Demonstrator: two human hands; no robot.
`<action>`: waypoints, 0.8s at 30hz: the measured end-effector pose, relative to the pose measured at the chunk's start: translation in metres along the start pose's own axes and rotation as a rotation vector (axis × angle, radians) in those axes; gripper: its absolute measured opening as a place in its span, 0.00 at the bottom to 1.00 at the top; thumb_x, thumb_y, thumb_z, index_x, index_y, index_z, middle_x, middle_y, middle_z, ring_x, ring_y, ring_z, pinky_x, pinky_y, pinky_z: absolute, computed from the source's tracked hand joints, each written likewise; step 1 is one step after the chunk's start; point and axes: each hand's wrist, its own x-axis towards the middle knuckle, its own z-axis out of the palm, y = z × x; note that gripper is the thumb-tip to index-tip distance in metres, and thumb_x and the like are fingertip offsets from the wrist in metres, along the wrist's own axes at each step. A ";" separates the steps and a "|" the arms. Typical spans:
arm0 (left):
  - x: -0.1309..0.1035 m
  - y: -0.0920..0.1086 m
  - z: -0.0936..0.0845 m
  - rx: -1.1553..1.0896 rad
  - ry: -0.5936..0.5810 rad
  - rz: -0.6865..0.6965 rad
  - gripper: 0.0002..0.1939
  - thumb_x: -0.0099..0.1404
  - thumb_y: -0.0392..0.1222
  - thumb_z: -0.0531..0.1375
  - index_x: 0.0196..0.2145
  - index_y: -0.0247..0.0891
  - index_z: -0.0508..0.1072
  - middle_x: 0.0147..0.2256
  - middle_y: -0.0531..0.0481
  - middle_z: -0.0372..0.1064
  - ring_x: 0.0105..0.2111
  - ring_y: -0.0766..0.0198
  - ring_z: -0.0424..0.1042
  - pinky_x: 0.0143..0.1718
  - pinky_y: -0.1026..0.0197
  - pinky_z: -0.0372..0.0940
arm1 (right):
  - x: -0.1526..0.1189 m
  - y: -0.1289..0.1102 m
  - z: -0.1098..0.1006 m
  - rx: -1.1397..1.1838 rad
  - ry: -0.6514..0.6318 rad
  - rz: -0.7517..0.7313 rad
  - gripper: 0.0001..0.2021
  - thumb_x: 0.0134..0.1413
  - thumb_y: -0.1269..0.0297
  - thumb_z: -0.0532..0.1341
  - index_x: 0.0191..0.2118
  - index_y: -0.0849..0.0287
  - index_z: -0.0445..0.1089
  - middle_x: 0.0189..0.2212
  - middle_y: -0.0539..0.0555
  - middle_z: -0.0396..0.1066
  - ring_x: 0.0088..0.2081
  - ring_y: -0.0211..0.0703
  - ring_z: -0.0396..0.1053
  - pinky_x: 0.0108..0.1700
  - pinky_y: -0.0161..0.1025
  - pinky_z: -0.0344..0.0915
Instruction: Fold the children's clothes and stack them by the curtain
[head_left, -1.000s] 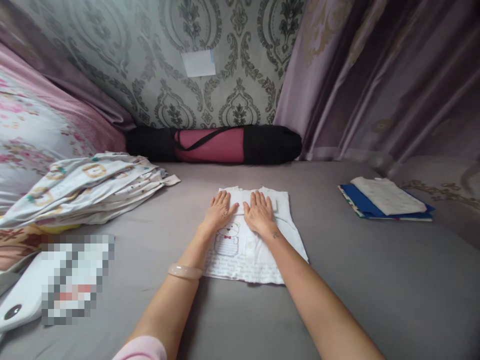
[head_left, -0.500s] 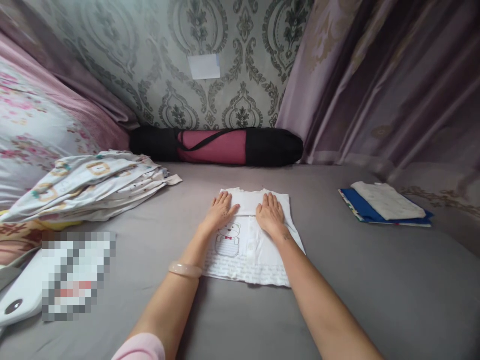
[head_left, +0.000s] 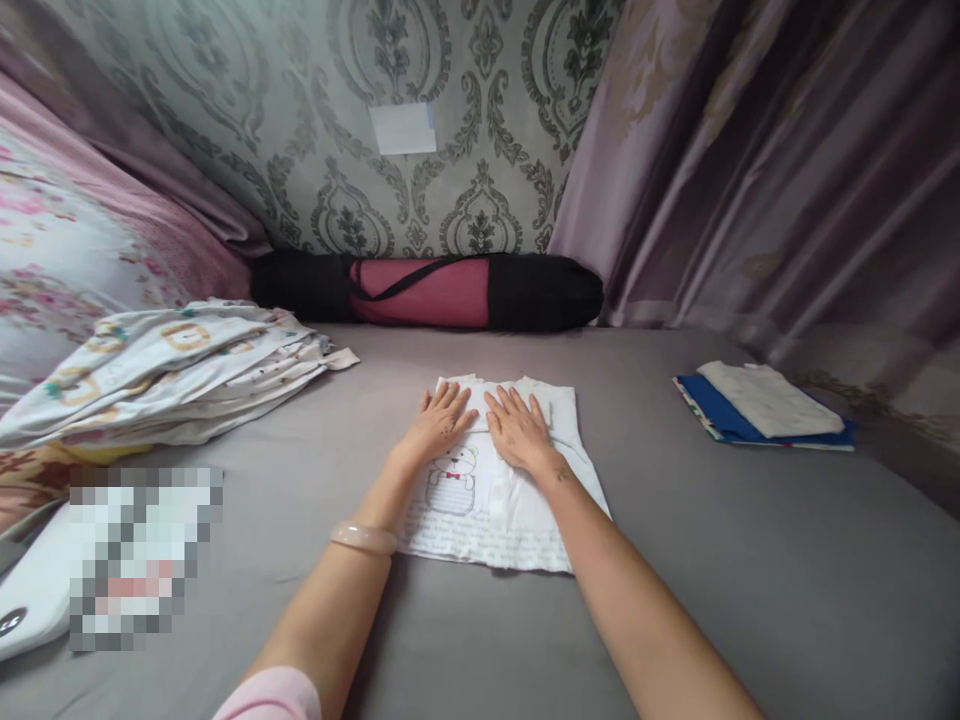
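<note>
A white shirt [head_left: 517, 515] with a bear print and lines of small lettering lies flat on the grey sheet [head_left: 450, 640], its upper part folded over. My left hand [head_left: 442, 420] rests palm down on its upper left, fingers stretched. Beside it, my right hand [head_left: 519, 428] lies flat near the upper middle, fingers spread. Neither hand grips the cloth, and the two do not touch. Part of the folded edge is hidden under them.
A long black and pink bag [head_left: 420, 292] lies along the wall. Folded clothes [head_left: 772, 405] are stacked on the right. Crumpled printed cloth [head_left: 187, 360] and a white object beside a blurred patch [head_left: 45, 570] sit on the left. Curtains [head_left: 712, 180] hang at the right.
My right hand has slid left across the top of the shirt, closer to my left hand. My left hand stays in place on the shirt. The view has shifted slightly.
</note>
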 end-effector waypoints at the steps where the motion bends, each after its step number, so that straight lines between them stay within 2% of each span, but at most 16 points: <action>1: 0.000 0.001 -0.001 0.014 0.019 0.010 0.31 0.71 0.57 0.42 0.65 0.39 0.55 0.67 0.41 0.44 0.67 0.50 0.38 0.65 0.41 0.36 | 0.001 0.001 -0.002 0.018 -0.012 -0.006 0.26 0.67 0.59 0.41 0.67 0.56 0.52 0.68 0.55 0.46 0.68 0.48 0.39 0.66 0.52 0.29; 3: 0.000 0.005 -0.004 0.049 0.085 0.044 0.30 0.71 0.55 0.43 0.64 0.38 0.56 0.66 0.40 0.45 0.67 0.50 0.39 0.65 0.42 0.34 | 0.002 0.004 -0.007 0.054 0.000 0.006 0.26 0.67 0.58 0.40 0.67 0.57 0.51 0.68 0.56 0.45 0.68 0.47 0.38 0.67 0.51 0.30; 6: -0.001 0.020 -0.009 0.083 0.175 0.131 0.29 0.72 0.53 0.43 0.65 0.38 0.55 0.67 0.40 0.45 0.67 0.52 0.39 0.66 0.44 0.30 | 0.003 0.013 -0.012 0.033 0.159 0.140 0.27 0.67 0.58 0.41 0.68 0.63 0.47 0.69 0.59 0.40 0.69 0.48 0.33 0.66 0.53 0.27; 8: -0.002 0.030 -0.009 0.088 0.121 0.187 0.29 0.72 0.53 0.41 0.65 0.39 0.54 0.67 0.42 0.45 0.67 0.52 0.39 0.66 0.44 0.31 | 0.003 0.022 -0.011 -0.012 0.213 0.280 0.28 0.67 0.59 0.42 0.68 0.68 0.46 0.69 0.63 0.39 0.69 0.51 0.33 0.66 0.55 0.28; 12: -0.005 0.040 -0.006 0.111 -0.070 0.190 0.29 0.73 0.54 0.41 0.66 0.40 0.51 0.67 0.43 0.41 0.67 0.51 0.40 0.65 0.42 0.35 | 0.003 0.033 -0.004 -0.069 0.113 0.420 0.28 0.67 0.59 0.41 0.66 0.72 0.49 0.67 0.65 0.46 0.68 0.53 0.39 0.66 0.55 0.34; 15: -0.006 0.039 -0.005 0.121 -0.091 0.179 0.29 0.73 0.54 0.40 0.67 0.40 0.49 0.68 0.43 0.38 0.67 0.52 0.38 0.65 0.43 0.37 | 0.005 0.034 -0.001 -0.092 0.094 0.428 0.28 0.67 0.59 0.41 0.66 0.71 0.49 0.67 0.63 0.45 0.68 0.52 0.39 0.66 0.55 0.35; 20: -0.006 0.037 -0.006 0.093 -0.063 0.186 0.30 0.73 0.55 0.39 0.66 0.40 0.51 0.68 0.43 0.40 0.67 0.52 0.40 0.65 0.44 0.41 | 0.004 0.033 -0.006 -0.074 0.098 0.422 0.28 0.67 0.58 0.41 0.66 0.71 0.49 0.67 0.64 0.45 0.68 0.54 0.39 0.65 0.56 0.36; 22: -0.004 0.035 -0.006 0.100 0.004 0.138 0.30 0.73 0.54 0.39 0.66 0.39 0.52 0.68 0.42 0.41 0.67 0.53 0.40 0.65 0.45 0.40 | 0.002 0.029 -0.008 -0.086 0.159 0.355 0.28 0.67 0.57 0.41 0.67 0.67 0.49 0.68 0.63 0.43 0.68 0.54 0.37 0.65 0.58 0.33; 24: -0.003 0.031 -0.006 0.122 0.070 0.053 0.30 0.73 0.53 0.38 0.66 0.37 0.53 0.67 0.40 0.41 0.67 0.53 0.39 0.65 0.45 0.38 | 0.001 0.025 -0.009 -0.107 0.204 0.218 0.27 0.67 0.57 0.41 0.67 0.60 0.49 0.69 0.60 0.41 0.69 0.53 0.35 0.65 0.59 0.29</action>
